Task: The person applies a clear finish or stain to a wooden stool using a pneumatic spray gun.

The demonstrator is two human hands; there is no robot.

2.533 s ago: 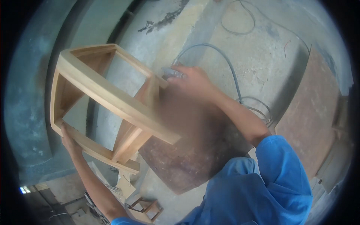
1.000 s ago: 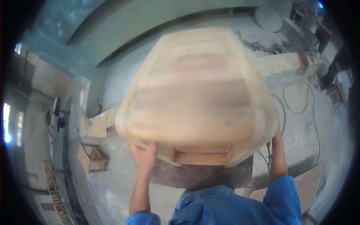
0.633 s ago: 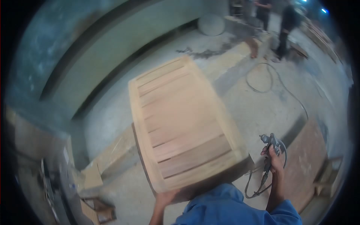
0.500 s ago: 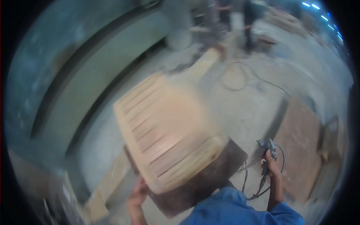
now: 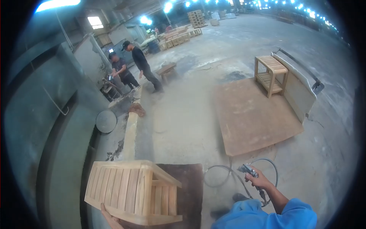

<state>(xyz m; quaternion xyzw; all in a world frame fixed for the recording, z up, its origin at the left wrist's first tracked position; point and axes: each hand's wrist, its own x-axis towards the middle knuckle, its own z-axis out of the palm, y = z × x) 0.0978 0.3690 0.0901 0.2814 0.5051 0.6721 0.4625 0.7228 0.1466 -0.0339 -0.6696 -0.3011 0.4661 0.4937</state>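
Note:
At the lower left, a slatted wooden stool or small table (image 5: 121, 189) lies tilted on its side over a dark brown board (image 5: 190, 191). My left hand (image 5: 110, 218) is at its lower edge, with the fingers partly hidden behind the wood, so its grip is not fully visible. Out to the right, my right hand (image 5: 257, 179) is wrapped round a metal spray gun (image 5: 249, 170), from which a hose (image 5: 275, 171) loops down to the floor.
A large brown board (image 5: 255, 114) carries a slatted two-tier wooden table (image 5: 271, 72) beside an upright pale panel (image 5: 295, 86). Two people (image 5: 143, 63) stand at the upper left. A round lid (image 5: 106, 121) and a long ledge (image 5: 130, 133) are nearer. Wooden pallets (image 5: 196, 18) are stacked far back.
The view has swung up and to the right, bringing the two people and the two-tier table into sight. The slatted piece now shows its open underside. The spray gun remains in my right hand.

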